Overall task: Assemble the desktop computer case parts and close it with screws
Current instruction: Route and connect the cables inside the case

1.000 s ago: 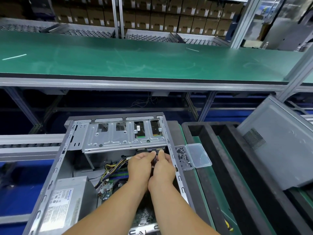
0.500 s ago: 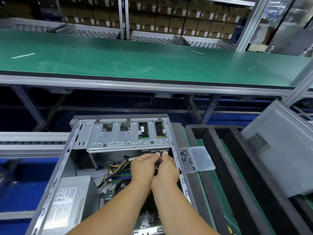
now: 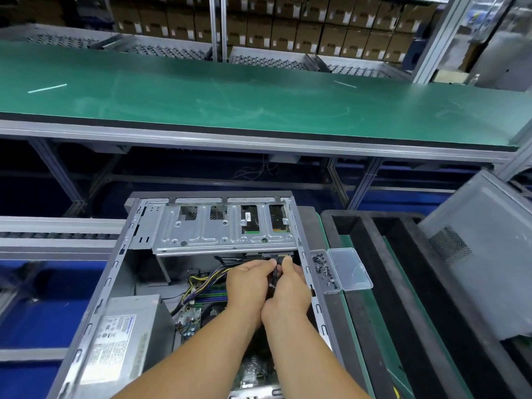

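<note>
Case: we have the open computer case (image 3: pixel 115 272) lying on its side in front of us, its interior facing up and no cover on it.
Drive cage: the metal drive cage (image 3: pixel 224 228) sits fitted across the far end of the case, with 2 drives showing through its right-hand cutouts.
Power supply: the power supply (image 3: pixel 123 338) is seated in the near left corner, its bundle of coloured wires (image 3: pixel 207 279) running toward the middle.
Left hand: our left hand (image 3: pixel 249 283) is curled, fingers pinching a black cable connector (image 3: pixel 275 273) just under the cage's right end.
Right hand: our right hand (image 3: pixel 289 289) presses close against the left, its thumb up at the connector and its fingers wrapped around the same dark cable; how firmly it grips we cannot tell.
Step in hand: we judge that we are plugging a cable into the drive at the cage's right side.
Screws: the clear screw box (image 3: pixel 349 269) sits open just beside the case's right wall, with loose screws (image 3: pixel 324 269) lying in the half next to it.
Side panel: the grey side panel (image 3: pixel 483 260) leans well apart to the right, not yet mounted.
Done: cage, supply and board appear in place.
Left: seating this connector, then fitting the panel and driving screws, so we are roughly midway.
</note>
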